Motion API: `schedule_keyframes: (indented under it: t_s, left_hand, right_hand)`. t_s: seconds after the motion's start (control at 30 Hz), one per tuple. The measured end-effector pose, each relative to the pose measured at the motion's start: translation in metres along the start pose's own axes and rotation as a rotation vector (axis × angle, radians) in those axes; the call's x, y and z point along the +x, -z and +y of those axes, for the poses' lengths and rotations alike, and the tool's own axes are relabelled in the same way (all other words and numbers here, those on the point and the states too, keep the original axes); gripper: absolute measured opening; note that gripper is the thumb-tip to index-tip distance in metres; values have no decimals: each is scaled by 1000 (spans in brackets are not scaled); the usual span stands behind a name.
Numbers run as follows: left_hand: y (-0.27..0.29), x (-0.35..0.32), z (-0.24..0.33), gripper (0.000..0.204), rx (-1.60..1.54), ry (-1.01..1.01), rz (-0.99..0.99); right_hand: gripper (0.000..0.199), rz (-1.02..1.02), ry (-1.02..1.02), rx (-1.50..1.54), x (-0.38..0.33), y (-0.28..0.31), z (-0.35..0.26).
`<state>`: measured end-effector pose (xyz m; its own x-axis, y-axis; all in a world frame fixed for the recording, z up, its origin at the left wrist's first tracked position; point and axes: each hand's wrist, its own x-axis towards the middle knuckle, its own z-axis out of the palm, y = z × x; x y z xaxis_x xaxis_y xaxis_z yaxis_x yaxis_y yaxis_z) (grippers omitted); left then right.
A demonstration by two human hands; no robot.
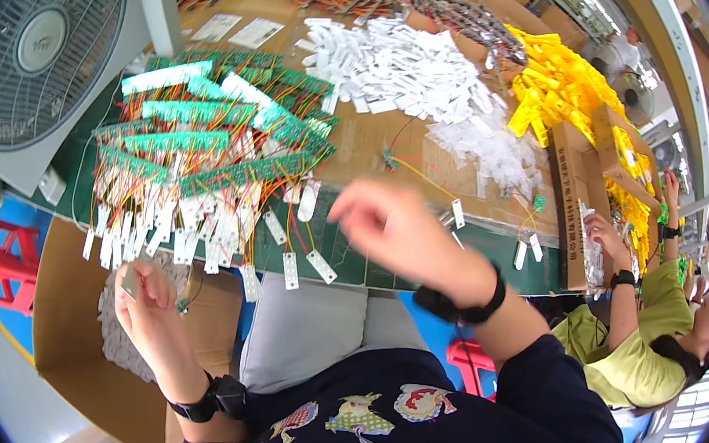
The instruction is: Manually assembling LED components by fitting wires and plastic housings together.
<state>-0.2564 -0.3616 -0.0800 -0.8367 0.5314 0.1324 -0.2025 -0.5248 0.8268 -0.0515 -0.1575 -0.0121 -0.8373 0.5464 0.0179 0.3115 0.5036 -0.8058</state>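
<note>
My left hand (149, 320) is raised over an open cardboard box, its fingers closed on a small flat pale plate (130, 282). A little green circuit board (183, 305) on a thin wire hangs beside those fingers. My right hand (402, 232) is above the front edge of the table, its fingers bent and a gap showing by the thumb; I see nothing in it. To its left lies a heap of green circuit-board strips (245, 173) with red and yellow wires. White perforated plates (321, 266) on those wires dangle over the table edge.
White plastic pieces (400, 68), clear pieces (487, 154) and yellow parts (558, 78) are piled across the table (363, 147). A fan (49, 42) stands left, near a red stool (2, 262). The cardboard box (61, 336) sits below. At right, a co-worker (648, 355) reaches into a carton (570, 213).
</note>
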Motion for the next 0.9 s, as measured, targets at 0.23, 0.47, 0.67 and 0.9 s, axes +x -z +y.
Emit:
schedule_keyframes:
  t_s: [0.23,0.47,0.67,0.9]
  left_hand:
    - [-13,-11,-9,16,27,83,-74]
    - [-33,-33,-20,7,256,297,-248]
    - [-66,-38,-27,9,190,391,-418]
    - [-98,-49,-43,13,306,397,-477]
  right_hand:
    - [17,514,250,-760,133,85,123]
    - [7,580,228,-753,142,96,130]
    - [15,288,140,-381,37,52,35]
    - [14,343,-212,820,-47,-16,25]
